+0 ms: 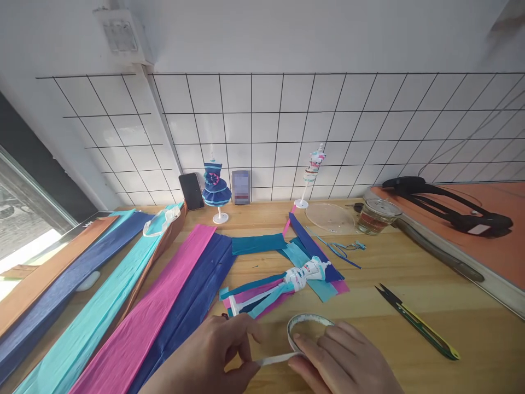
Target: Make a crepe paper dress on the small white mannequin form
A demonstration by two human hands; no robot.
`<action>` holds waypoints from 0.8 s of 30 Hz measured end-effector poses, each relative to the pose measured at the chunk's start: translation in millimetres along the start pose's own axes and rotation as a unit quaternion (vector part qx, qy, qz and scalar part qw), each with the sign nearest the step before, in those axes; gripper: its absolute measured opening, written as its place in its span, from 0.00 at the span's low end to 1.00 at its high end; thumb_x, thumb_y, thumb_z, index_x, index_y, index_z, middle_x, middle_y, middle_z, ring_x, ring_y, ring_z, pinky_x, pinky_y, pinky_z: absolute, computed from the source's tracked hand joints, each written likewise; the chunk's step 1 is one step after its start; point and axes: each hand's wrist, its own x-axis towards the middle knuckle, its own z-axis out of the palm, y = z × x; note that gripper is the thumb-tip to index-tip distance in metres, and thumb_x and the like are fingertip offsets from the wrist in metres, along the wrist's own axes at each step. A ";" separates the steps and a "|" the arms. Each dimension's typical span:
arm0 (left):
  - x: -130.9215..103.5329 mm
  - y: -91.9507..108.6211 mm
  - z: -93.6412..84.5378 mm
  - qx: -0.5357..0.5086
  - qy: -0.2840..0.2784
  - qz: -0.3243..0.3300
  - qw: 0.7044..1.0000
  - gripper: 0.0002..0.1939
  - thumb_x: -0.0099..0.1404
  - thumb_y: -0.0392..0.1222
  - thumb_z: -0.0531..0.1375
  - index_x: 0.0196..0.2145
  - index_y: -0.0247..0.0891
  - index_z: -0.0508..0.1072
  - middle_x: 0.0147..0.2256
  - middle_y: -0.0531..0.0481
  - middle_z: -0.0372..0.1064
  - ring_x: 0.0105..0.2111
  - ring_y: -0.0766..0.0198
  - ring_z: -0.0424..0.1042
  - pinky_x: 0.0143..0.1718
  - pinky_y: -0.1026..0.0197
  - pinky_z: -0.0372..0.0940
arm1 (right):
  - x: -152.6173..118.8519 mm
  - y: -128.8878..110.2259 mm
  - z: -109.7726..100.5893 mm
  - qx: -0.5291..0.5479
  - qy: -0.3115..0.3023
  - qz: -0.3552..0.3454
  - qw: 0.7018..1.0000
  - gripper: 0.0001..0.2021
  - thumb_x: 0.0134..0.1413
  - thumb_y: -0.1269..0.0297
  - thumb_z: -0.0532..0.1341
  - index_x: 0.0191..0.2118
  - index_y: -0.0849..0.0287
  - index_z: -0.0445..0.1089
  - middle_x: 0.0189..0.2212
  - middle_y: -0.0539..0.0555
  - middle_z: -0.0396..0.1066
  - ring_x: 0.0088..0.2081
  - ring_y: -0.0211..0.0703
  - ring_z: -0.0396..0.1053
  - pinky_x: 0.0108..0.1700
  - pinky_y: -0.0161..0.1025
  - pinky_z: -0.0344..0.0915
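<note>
Right fingers (318, 353) clasp tape roll (291, 329); left fingers (245, 351) closely pinch its strip (276, 359)

One left hand (217, 347) and one right hand (344, 355) made two, with one roll of white tape (303, 318). The table (369, 306) carried three miniature dress forms (216, 191), one pair of snips (416, 320), one glass jar (377, 217), one clear disc (331, 217) and one black phone (191, 191). Coloured strips (164, 295) overlapped too much for a sure count.
</note>
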 end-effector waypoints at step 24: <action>-6.2 -29.7 -34.2 -0.212 0.030 -0.061 0.975 0.05 0.59 0.38 0.53 0.35 0.41 0.62 0.18 0.61 0.63 0.19 0.70 0.59 0.22 0.67 0.52 | 38.5 36.7 -0.1 0.270 -0.264 0.125 0.918 0.10 0.62 0.67 0.53 0.33 0.51 0.70 0.28 0.46 0.68 0.29 0.33 0.69 0.31 0.27 0.67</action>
